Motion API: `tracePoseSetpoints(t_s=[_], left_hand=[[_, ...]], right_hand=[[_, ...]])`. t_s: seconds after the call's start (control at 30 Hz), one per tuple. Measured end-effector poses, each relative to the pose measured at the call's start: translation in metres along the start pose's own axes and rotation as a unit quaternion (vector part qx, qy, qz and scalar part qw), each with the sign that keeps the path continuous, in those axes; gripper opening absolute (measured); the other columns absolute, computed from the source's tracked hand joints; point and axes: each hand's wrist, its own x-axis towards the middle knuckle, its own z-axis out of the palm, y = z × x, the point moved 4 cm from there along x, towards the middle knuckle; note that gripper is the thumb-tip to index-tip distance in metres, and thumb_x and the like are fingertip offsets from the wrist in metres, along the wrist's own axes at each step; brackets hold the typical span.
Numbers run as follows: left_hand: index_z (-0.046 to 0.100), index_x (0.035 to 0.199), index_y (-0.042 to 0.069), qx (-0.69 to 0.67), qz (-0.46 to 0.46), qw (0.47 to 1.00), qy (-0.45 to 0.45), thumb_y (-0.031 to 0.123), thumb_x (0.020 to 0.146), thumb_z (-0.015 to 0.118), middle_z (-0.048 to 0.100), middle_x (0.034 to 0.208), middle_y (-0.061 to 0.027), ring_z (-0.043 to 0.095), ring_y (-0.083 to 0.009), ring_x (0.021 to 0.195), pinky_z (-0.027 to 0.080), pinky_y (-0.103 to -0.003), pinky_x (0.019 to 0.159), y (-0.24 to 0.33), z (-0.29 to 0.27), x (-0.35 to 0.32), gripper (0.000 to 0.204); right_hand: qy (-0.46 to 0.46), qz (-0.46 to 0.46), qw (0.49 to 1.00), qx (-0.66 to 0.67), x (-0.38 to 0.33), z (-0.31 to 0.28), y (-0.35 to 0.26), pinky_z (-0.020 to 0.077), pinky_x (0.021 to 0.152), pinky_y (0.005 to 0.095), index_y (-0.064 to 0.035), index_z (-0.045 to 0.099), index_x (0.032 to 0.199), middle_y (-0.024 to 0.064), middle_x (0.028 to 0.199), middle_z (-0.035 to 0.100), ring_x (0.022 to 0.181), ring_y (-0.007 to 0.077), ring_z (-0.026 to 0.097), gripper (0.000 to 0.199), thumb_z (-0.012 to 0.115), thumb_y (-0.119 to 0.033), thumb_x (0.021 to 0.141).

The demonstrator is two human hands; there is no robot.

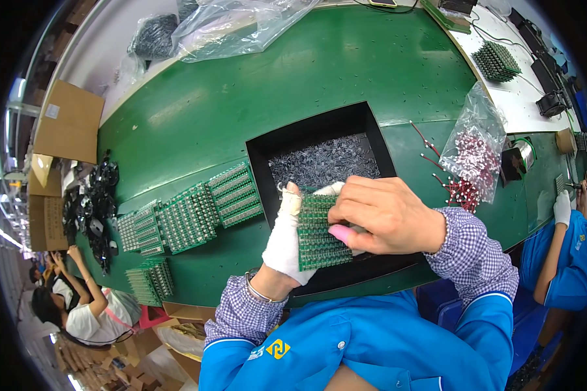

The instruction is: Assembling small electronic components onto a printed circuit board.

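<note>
I'm looking down on a long green work surface (pixel 306 85) that curves away to the far side, with a white bench (pixel 515 98) beyond its far right edge and cardboard boxes (pixel 68 120) stacked off to the left. Other workers sit at the near left and at the right edge, one in a blue smock with a white glove.

In the middle of the green surface sits a black open tray (pixel 319 140), its floor covered with small grey parts (pixel 323 163). Left of it lie rows of green circuit boards (pixel 189 218), with two more stacks nearer to me. A large crumpled clear bag (pixel 235 26) rests at the far edge, and a smaller clear bag of red-tipped components (pixel 473 153) stands just right of the tray, with a few loose ones beside it.

My left hand (pixel 287 238), in a white glove, is closed around the left edge of a green circuit board panel (pixel 319 231), thumb up along its side, holding it over the near part of the tray. My right hand (pixel 385 215), bare, is curled with its fingers bent down onto the panel's right part, touching it; a pink fingertip cover (pixel 340 233) shows on one finger. I cannot tell whether it pinches a part.
</note>
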Motion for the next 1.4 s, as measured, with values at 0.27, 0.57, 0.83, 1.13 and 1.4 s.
tracePoseSetpoints(t_s=[0.27,0.57,0.83,1.13,1.4], left_hand=[[0.052,0.132,0.005,0.19,0.054,0.968,0.154,0.059,0.097,0.034,0.061,0.122,-0.0137,0.064,-0.0216,0.103,0.055,-0.029,0.083,0.002,0.008,-0.004,0.067],[0.059,0.115,0.004,0.144,0.061,0.976,0.152,0.056,0.097,0.042,0.066,0.108,-0.0117,0.067,-0.0193,0.086,0.057,-0.027,0.071,-0.002,0.012,-0.005,0.058],[0.058,0.119,0.005,0.07,0.046,0.988,0.128,0.056,0.097,0.04,0.065,0.108,-0.0108,0.066,-0.0185,0.09,0.055,-0.026,0.075,0.001,0.011,-0.002,0.058],[0.062,0.106,0.006,0.153,0.095,0.963,0.203,0.055,0.098,0.042,0.067,0.095,-0.0093,0.067,-0.0167,0.081,0.056,-0.025,0.066,-0.001,0.004,-0.005,0.053],[0.061,0.108,0.005,0.172,0.089,0.965,0.175,0.055,0.097,0.043,0.067,0.096,-0.0087,0.066,-0.0162,0.081,0.056,-0.025,0.067,0.001,0.01,-0.006,0.054]], right_hand=[[0.027,-0.045,0.997,-0.055,0.005,0.008,-0.004,0.0429,0.056,0.0283,-0.0063,0.055,0.082,0.0068,0.081,0.052,0.069,0.0209,0.052,0.016,0.068,-0.008,0.072],[0.011,-0.041,0.998,-0.04,0.003,0.005,-0.006,0.0424,0.056,0.0283,-0.006,0.056,0.083,0.0064,0.083,0.054,0.071,0.0203,0.052,0.015,0.068,-0.008,0.073],[0.065,-0.051,0.995,-0.054,0.005,0.003,-0.006,0.0416,0.058,0.0286,-0.007,0.057,0.083,0.0053,0.084,0.054,0.07,0.0202,0.051,0.015,0.068,-0.009,0.074],[0.017,-0.07,0.988,-0.134,0.013,0.008,-0.014,0.0411,0.059,0.0273,-0.0073,0.057,0.085,0.005,0.084,0.054,0.07,0.0198,0.051,0.013,0.067,-0.012,0.076],[0.027,-0.07,0.995,-0.065,0.009,0.007,-0.009,0.0406,0.059,0.0265,-0.0073,0.057,0.085,0.0049,0.083,0.054,0.07,0.0192,0.051,0.014,0.067,-0.014,0.077]])
